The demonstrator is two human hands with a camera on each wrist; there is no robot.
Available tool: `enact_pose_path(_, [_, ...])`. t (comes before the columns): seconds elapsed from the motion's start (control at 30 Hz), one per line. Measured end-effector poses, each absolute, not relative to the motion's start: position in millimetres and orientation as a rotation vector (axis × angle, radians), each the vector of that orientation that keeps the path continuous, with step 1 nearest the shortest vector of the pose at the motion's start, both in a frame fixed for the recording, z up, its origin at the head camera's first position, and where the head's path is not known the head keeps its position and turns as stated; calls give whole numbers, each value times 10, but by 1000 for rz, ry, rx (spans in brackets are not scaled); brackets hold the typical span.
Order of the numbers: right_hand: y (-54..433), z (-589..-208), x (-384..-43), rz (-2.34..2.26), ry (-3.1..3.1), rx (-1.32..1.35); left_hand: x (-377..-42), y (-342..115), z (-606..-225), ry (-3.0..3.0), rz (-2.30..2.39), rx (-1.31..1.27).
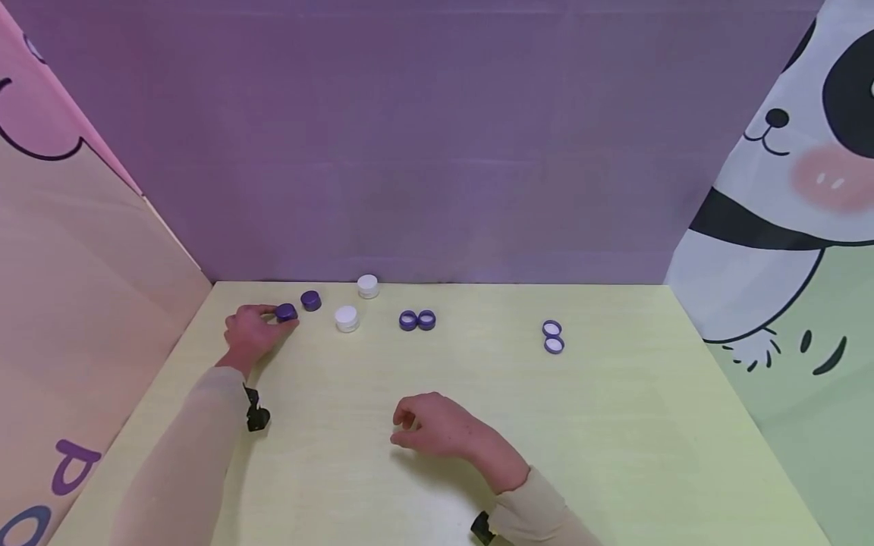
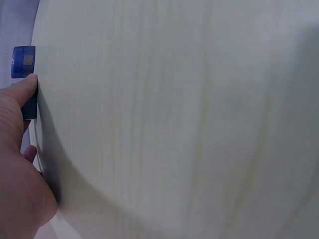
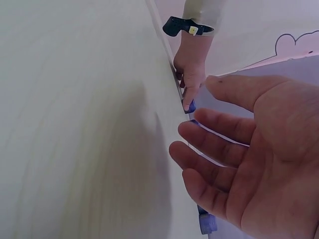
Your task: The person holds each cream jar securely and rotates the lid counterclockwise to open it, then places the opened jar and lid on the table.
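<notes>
Fingers of the left hand (image 1: 251, 332) pinch a purple cap (image 1: 285, 312) by its sides, apparently leaving its top uncovered; the right hand (image 1: 437, 426), fingers loosely curved, holds nothing; the cap is short, round and dark, at the far left of the worktop (image 1: 614, 432), near a similar cap (image 1: 310, 301); beyond, white cylinders (image 1: 347, 319) and purple rings (image 1: 408, 327) sit apart, presumably by kind.

Small round pieces on the one table (image 1: 614, 447) count to eight: two purple cylinders (image 1: 310, 301), two white cylinders (image 1: 347, 319), two purple rings (image 1: 408, 327) and two purple-rimmed white discs (image 1: 554, 346). Also counted are two hands (image 1: 440, 426), two sleeves (image 1: 184, 455) and two black wrist devices (image 1: 257, 416). The panda figure (image 1: 771, 182) numbers one.
</notes>
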State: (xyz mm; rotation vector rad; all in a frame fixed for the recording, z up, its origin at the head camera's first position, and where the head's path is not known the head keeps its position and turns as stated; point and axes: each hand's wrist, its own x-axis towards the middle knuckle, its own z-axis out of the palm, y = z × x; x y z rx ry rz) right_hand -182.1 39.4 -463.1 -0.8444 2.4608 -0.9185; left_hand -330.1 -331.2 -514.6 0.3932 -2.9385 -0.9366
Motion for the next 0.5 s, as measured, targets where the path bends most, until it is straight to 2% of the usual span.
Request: enact_pose_path(0.5, [480,-4684,-1803,-1011,2415,-785,-3257,-3264,-5059,-2872,-1090,427])
